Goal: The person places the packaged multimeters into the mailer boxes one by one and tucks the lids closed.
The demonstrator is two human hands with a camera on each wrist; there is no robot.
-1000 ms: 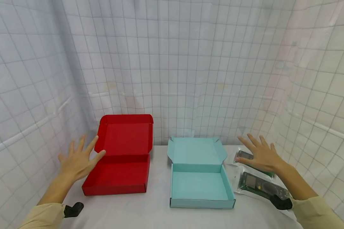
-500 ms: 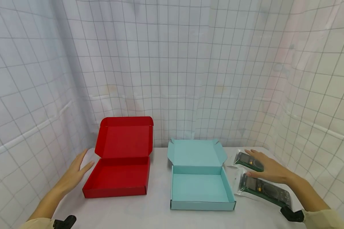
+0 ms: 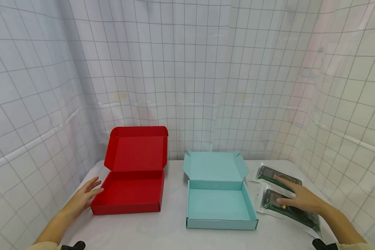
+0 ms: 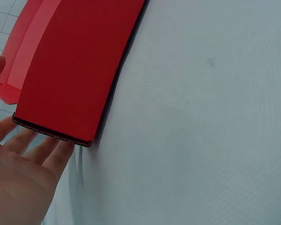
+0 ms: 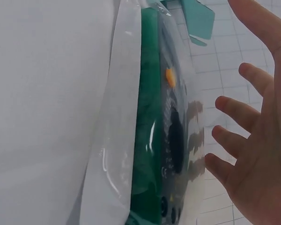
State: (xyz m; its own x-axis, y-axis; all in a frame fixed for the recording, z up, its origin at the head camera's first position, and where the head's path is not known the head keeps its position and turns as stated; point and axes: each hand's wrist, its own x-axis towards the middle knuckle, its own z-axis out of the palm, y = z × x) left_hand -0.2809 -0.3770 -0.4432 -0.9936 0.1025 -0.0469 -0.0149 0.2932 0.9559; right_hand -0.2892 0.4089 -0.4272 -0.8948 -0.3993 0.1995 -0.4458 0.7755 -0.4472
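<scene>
A red cardboard box (image 3: 126,208) stands with its lid raised, left of centre. My left hand (image 3: 81,197) is at its left wall; in the left wrist view the fingers (image 4: 59,157) reach behind the box's end, and contact is hard to tell. Over on the right lie two multimeters in clear plastic bags, a rear one (image 3: 285,176) and a front one (image 3: 303,216). My right hand (image 3: 304,199) is spread above them, partly hiding the front one. The right wrist view shows these fingers (image 5: 236,115) apart from the bagged meter with its green edge (image 5: 147,117).
A light teal box (image 3: 222,224) with its lid raised stands between the red box and the multimeters. White cloth (image 3: 172,229) covers the table. Gridded white curtains (image 3: 193,76) enclose the back and both sides.
Both hands have come down from their raised, spread pose. The left has moved down to the red box's left side, the right down over the multimeters. Boxes and multimeters stay where they were.
</scene>
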